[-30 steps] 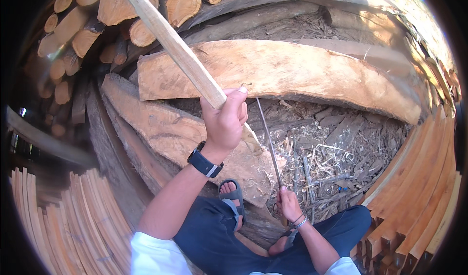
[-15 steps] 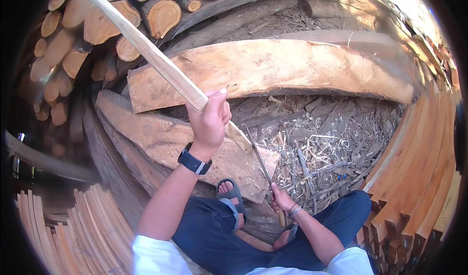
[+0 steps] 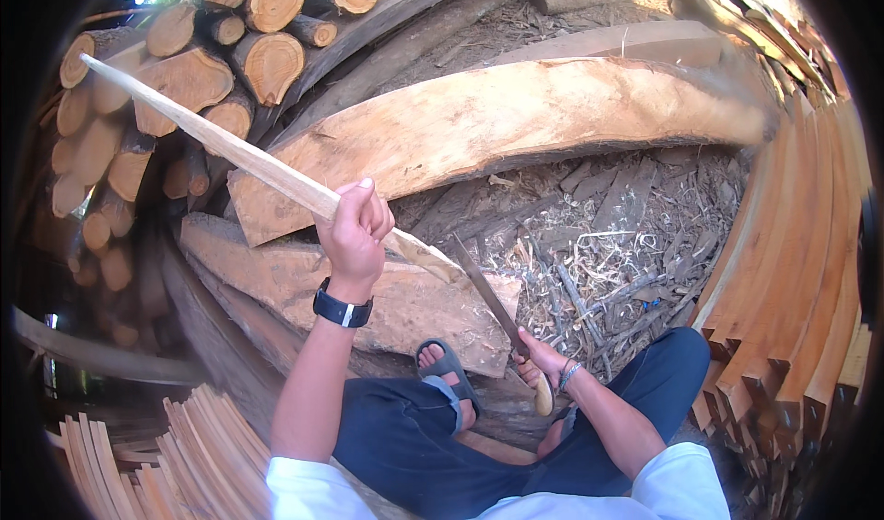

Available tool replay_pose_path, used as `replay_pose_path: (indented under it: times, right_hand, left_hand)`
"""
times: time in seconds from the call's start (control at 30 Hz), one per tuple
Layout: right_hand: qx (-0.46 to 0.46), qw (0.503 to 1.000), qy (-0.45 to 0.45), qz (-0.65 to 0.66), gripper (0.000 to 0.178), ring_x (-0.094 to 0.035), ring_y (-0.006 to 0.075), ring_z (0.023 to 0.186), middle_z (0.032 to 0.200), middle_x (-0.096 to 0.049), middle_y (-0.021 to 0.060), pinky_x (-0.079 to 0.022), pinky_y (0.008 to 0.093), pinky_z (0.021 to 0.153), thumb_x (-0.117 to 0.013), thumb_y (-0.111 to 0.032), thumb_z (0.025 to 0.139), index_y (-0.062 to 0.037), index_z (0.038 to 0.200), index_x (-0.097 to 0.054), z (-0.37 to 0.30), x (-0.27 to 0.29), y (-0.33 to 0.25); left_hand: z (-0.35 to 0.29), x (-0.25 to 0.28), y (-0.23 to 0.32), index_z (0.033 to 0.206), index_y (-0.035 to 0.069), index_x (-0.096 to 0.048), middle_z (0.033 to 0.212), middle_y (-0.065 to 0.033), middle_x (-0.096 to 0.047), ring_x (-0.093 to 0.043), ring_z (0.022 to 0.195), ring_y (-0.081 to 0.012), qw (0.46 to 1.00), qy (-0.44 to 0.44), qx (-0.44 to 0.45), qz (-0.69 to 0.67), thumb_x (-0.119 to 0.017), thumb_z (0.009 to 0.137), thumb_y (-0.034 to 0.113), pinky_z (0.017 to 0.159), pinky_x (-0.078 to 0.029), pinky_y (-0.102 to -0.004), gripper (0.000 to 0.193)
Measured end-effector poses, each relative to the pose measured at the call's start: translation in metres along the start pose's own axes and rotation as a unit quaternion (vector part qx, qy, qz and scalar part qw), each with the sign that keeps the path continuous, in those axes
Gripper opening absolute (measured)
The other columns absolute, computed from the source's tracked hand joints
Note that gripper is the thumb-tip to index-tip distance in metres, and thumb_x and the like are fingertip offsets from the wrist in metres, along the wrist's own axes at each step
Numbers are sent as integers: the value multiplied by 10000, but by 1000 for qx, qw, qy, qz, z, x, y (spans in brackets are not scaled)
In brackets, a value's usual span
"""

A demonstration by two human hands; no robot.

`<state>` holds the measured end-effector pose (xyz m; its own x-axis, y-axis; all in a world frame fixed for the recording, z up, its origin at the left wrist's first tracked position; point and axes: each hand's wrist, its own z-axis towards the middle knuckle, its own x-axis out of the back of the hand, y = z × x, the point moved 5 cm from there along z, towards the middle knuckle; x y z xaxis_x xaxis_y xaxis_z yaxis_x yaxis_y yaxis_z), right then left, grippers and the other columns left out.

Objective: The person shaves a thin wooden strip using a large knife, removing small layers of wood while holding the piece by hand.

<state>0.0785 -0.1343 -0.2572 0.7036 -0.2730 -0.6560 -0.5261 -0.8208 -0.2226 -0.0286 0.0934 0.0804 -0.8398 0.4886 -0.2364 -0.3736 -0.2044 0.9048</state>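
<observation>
My left hand [image 3: 354, 230], with a black watch on its wrist, grips a long pale wooden stick [image 3: 221, 145] that slants up to the far left. The stick's lower end rests on a rough slab of wood [image 3: 304, 285] by my sandalled foot [image 3: 447, 377]. My right hand [image 3: 539, 368] holds the wooden handle of a long thin blade [image 3: 483, 290]. The blade's edge lies against the lower end of the stick.
A big curved wooden slab [image 3: 516, 119] lies ahead. Cut logs [image 3: 258, 50] are stacked at the far left. Stacks of thin curved boards stand at the right [image 3: 792, 271] and lower left [image 3: 157, 465]. Wood chips and shavings [image 3: 617, 253] cover the ground.
The stick has tilted lower and swung left. The blade has moved in against the stick's lower end. The view has shifted, showing more of the log pile.
</observation>
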Motion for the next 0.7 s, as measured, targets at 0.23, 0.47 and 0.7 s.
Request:
replay_pose_path:
  times: [0.23, 0.47, 0.7]
  right_hand:
    - [245, 863, 237, -373, 714, -601, 209, 498, 482, -514, 105, -468, 369, 491, -299, -540, 962, 17, 563, -499, -6, -12, -13]
    - [248, 864, 235, -371, 759, -629, 270, 579, 567, -572, 182, -480, 405, 560, -305, -565, 947, 65, 607, -556, -2, -12, -20]
    - [177, 845, 277, -421, 757, -643, 204, 550, 629, -627, 158, -515, 328, 528, -344, -612, 921, 47, 667, -614, 25, 18, 4]
  left_hand:
    - [-1, 28, 0, 529, 112, -267, 447, 11, -238, -204, 363, -95, 997, 72, -13, -37, -430, 913, 111, 380, -211, -269, 417]
    - [-6, 19, 0, 548, 104, -285, 451, 11, -230, -199, 359, -93, 998, 37, -24, -34, -423, 925, 125, 375, -203, -268, 402]
    - [-12, 33, 1, 557, 131, -251, 463, 17, -213, -185, 366, -95, 993, 112, -27, -6, -414, 936, 166, 384, -186, -266, 415]
